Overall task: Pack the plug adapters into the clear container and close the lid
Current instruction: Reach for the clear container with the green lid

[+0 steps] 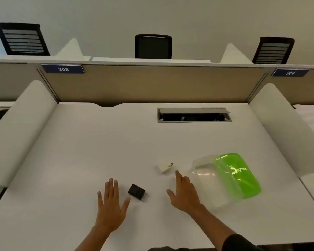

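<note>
Worktop (pixel 91 142): white, fills mid and lower frame, white side panels at L and R edges.

Black adapter (pixel 137 192): lower centre, lying on its side on worktop, prongs toward lower right. Just beside L thumb tip; contact can't be told.

White adapter (pixel 166 167): centre-right, on worktop, prongs toward upper right. Just above R hand's longest fingertip; touching or not can't be told.

Container (pixel 208 180): clear, lower right of frame, on worktop, looks tipped on its side with the opening facing right. No adapter seen inside. Blurred, so detail is poor.

Lid (pixel 237 176): green, translucent, over the container's right end; whether seated or only leaning can't be told.

L hand (pixel 110 205): lower centre, flat on or just over worktop, fingers (pixel 111 187) spread and straight, wide open, holding nothing.

R hand (pixel 184 194): right of L hand, between black adapter and container, fingers extended toward upper left, thumb out to the left, open, holding nothing. Dark sleeve (pixel 239 241) at bottom right edge.

Cable hatch (pixel 194 115): upper centre-right of worktop, grey frame, flap raised, dark inside.

Partition (pixel 152 84): tan, behind worktop. Blue tags "305" (pixel 63 69) upper left, "304" (pixel 290 73) upper right.

Chairs: three black backs across top of frame, beyond partition, left (pixel 22 39), centre (pixel 153 46), right (pixel 273 50).
</note>
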The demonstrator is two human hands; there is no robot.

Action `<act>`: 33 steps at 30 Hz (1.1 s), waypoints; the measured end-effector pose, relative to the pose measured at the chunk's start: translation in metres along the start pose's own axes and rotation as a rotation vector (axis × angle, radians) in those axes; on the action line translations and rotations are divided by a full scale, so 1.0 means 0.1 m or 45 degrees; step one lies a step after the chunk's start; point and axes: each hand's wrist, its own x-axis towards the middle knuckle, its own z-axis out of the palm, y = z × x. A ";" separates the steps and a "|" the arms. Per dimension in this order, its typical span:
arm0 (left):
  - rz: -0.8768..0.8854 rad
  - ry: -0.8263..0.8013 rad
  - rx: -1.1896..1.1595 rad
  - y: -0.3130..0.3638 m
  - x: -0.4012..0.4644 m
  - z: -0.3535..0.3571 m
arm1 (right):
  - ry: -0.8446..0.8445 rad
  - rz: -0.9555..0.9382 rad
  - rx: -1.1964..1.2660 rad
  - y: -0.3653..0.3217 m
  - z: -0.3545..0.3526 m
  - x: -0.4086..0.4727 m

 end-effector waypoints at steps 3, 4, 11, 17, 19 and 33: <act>-0.068 -0.009 -0.028 -0.05 -0.05 0.16 | -0.054 0.023 -0.074 0.08 0.08 -0.09; -0.078 -0.015 -0.075 -0.07 -0.06 0.22 | -0.056 0.028 -0.100 0.11 0.11 -0.12; -0.050 -0.067 -0.029 -0.09 -0.11 0.32 | -0.039 0.056 -0.125 0.15 0.17 -0.20; -0.047 -0.065 -0.019 -0.08 -0.11 0.31 | 0.006 0.006 -0.016 0.12 0.08 -0.16; -0.041 -0.068 -0.016 -0.09 -0.12 0.31 | 0.062 -0.012 0.055 0.09 -0.03 -0.13; -0.049 -0.054 -0.028 -0.14 -0.14 0.43 | 0.404 0.294 0.319 0.63 -1.01 0.21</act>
